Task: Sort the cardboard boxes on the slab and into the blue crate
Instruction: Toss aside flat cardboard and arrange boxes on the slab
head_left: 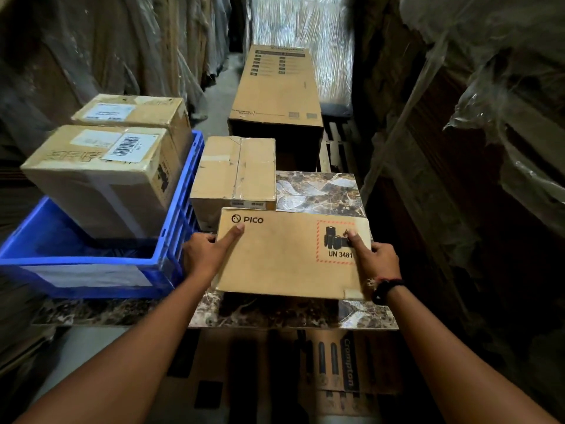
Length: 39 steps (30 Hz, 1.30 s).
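I judge the sort to be partly done. The blue crate (76, 261) on my left holds 2 cardboard boxes: a labelled front box (101, 179) and a rear box (131, 113) just behind it. A taped box (235, 169) sits on the marble slab (318, 191), just beside the crate's right wall. That leaves the PICO box (287, 258) to place, and perhaps the long box (275, 87) lying beyond the slab, though I cannot say whether that one belongs to the job.

Both hands are grasping the PICO box. My left hand (204, 255) clasps its left edge with 1 digit laid across the top near the logo. My right hand (377, 260) clasps the right edge beside the battery warning mark. The box lies flat between them, over the near part of the slab and just in front of the taped box. I cannot tell whether it rests on the slab or hangs just above it.
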Each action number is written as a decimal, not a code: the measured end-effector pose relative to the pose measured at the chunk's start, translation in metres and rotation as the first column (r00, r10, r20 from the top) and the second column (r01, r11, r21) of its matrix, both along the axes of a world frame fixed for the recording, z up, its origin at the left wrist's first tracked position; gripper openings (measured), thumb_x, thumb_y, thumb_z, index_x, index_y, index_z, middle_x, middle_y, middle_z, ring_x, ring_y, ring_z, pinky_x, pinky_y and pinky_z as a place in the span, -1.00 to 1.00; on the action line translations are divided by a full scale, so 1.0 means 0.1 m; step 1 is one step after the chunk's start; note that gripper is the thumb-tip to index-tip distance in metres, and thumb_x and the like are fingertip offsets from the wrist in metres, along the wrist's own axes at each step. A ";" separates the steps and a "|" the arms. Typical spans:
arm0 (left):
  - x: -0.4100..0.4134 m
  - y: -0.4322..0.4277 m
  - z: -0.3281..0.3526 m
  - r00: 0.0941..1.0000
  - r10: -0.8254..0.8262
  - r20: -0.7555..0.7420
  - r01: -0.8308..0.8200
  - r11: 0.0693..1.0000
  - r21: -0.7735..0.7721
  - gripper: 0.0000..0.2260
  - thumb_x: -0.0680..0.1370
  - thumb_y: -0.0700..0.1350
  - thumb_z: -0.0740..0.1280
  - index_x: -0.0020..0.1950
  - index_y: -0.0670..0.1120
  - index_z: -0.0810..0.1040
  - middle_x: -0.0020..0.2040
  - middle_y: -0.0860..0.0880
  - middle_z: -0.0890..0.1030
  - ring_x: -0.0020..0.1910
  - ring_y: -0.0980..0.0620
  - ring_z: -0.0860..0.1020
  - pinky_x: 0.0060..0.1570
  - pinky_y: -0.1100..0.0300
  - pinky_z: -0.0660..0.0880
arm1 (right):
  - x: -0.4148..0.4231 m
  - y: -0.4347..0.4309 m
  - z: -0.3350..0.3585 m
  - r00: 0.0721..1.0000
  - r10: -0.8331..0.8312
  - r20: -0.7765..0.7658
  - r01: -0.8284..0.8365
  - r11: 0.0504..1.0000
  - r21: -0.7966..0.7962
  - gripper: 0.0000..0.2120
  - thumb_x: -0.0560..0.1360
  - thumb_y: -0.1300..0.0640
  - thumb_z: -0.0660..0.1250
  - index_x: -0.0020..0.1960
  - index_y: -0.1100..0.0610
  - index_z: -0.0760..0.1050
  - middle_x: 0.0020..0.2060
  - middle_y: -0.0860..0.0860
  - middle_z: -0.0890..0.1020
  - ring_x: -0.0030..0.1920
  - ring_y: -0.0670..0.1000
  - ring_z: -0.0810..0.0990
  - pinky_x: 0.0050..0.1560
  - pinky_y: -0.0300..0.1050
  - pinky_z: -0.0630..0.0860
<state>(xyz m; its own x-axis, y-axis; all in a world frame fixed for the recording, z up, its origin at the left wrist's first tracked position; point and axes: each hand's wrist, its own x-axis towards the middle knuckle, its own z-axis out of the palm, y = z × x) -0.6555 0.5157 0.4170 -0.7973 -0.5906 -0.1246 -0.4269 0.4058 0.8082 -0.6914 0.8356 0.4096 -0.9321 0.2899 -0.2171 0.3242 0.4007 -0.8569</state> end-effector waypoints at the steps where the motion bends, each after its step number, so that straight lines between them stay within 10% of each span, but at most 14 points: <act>1: -0.04 0.04 0.03 1.000 0.014 0.025 -0.014 1.000 -0.022 -0.35 0.21 0.53 0.30 -0.48 -0.06 0.27 -0.53 -0.03 0.34 -0.50 -0.04 0.37 -0.40 0.14 0.19 | -0.05 -0.03 0.01 1.000 -0.022 0.021 0.022 1.000 0.019 -0.22 0.19 -0.56 0.30 -0.30 0.22 0.62 -0.37 0.10 0.68 -0.27 0.14 0.68 -0.15 0.16 0.63; 7: -0.30 0.05 -0.08 0.967 0.046 0.249 0.000 0.984 -0.181 -0.12 0.25 0.62 0.17 -0.03 -0.21 0.56 -0.04 -0.22 0.61 -0.02 -0.24 0.57 -0.08 -0.02 0.51 | -0.30 -0.18 0.03 0.988 -0.060 0.145 0.036 0.985 0.167 -0.06 0.24 -0.58 0.16 0.05 0.29 0.55 0.02 0.23 0.62 0.01 0.25 0.59 -0.02 0.05 0.52; 14: -0.29 0.04 -0.18 0.986 -0.024 0.164 0.074 0.949 -0.305 -0.19 0.33 0.57 0.08 0.18 -0.07 0.53 0.10 -0.16 0.62 0.08 -0.25 0.56 0.05 -0.14 0.52 | -0.31 -0.20 0.01 0.991 -0.059 0.122 0.034 0.980 0.198 -0.11 0.35 -0.50 0.19 0.21 0.30 0.48 0.13 0.21 0.58 0.10 0.26 0.55 -0.04 0.01 0.47; 19: -0.28 0.08 -0.05 0.873 -0.488 0.003 0.432 0.769 -0.471 -0.22 0.39 0.44 0.24 0.51 0.09 0.29 0.55 -0.03 0.25 0.55 -0.02 0.14 0.52 -0.12 -0.19 | -0.22 -0.30 0.15 0.900 0.382 -0.211 -0.245 0.843 0.479 -0.29 0.42 -0.15 0.43 0.47 0.08 0.30 0.49 0.08 0.27 0.48 0.11 0.24 0.44 0.19 0.23; 25: -0.27 0.23 0.06 0.565 -0.794 0.226 0.783 0.430 -0.449 -0.12 0.26 0.55 0.18 0.53 0.25 0.16 0.61 0.08 0.01 0.57 0.16 -0.09 0.54 0.00 -0.21 | -0.24 -0.70 0.22 0.593 0.787 0.171 -0.725 0.430 0.538 0.03 0.30 -0.30 0.45 0.57 0.04 0.03 0.57 0.02 -0.03 0.56 0.02 -0.10 0.54 0.04 -0.15; 39: -0.28 0.07 0.06 0.549 -0.793 0.265 0.802 0.411 -0.434 -0.05 0.22 0.59 0.20 0.54 0.29 0.07 0.60 0.12 -0.05 0.55 0.21 -0.14 0.53 0.03 -0.19 | -0.22 -0.53 0.38 0.593 0.788 0.164 -0.730 0.441 0.522 -0.08 0.34 -0.20 0.49 0.54 0.04 0.14 0.56 0.03 0.04 0.56 0.06 0.00 0.51 0.04 0.00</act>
<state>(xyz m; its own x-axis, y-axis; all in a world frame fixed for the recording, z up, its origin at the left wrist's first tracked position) -0.6837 0.5229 0.4232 -0.9407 0.3335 -0.0623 0.2812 0.8690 0.4071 -0.7139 0.7821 0.4476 -0.8380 -0.5140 -0.1830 -0.3912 0.7999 -0.4551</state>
